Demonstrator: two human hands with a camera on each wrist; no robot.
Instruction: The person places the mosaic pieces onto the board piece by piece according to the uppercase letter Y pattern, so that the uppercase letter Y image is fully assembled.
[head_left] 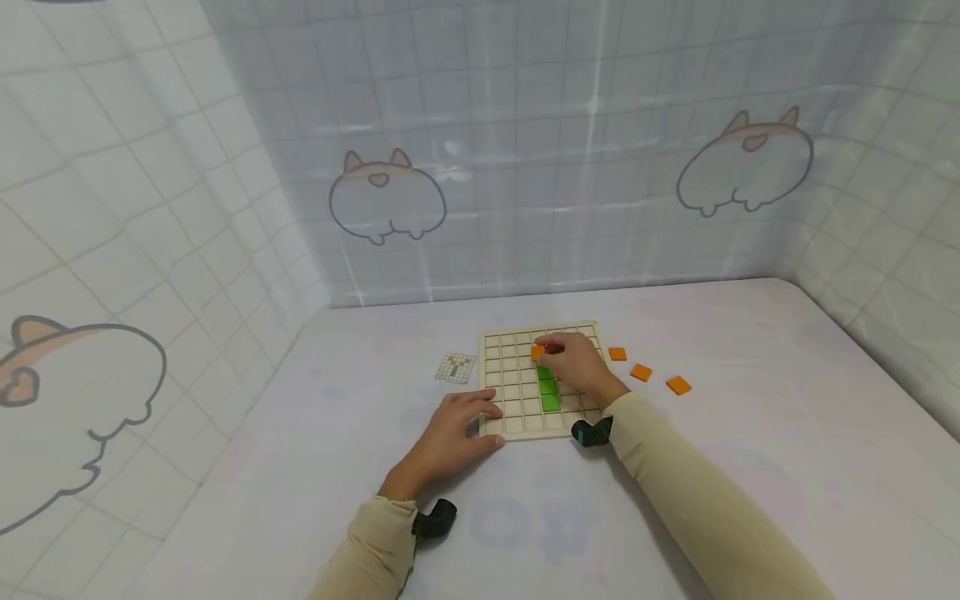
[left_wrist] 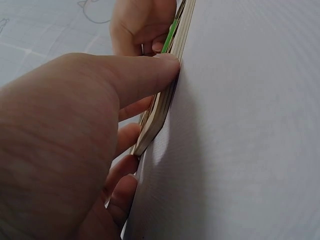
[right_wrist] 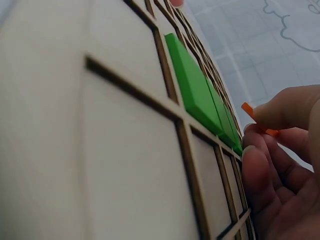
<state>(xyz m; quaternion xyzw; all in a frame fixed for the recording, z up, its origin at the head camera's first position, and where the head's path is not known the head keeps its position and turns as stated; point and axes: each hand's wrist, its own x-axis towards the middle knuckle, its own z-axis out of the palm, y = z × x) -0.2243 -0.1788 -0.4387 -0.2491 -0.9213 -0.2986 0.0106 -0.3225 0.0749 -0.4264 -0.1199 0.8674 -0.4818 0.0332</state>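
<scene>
Table [head_left: 750,433] carried the wooden grid board [head_left: 510,421] near its middle. Left hand [head_left: 453,433] lay flat, fingers straight, pressing the board's near-left edge. Right hand [head_left: 577,367] hovered over the grid, pinching an orange tile [head_left: 537,352] just above the green tiles [head_left: 549,390], though its cell was hard to tell. Three loose orange tiles [head_left: 641,372] sat beside the board's right edge, a small pattern card [head_left: 456,367] to its left.

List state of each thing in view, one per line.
Grid board: flat on table, partly filled.
Green tiles: seated in board cells.
Orange tile: pinched in right hand grip.
Three loose orange tiles: lying beside board.
Left hand: steadying board edge.
Pattern card: flat on table.
</scene>
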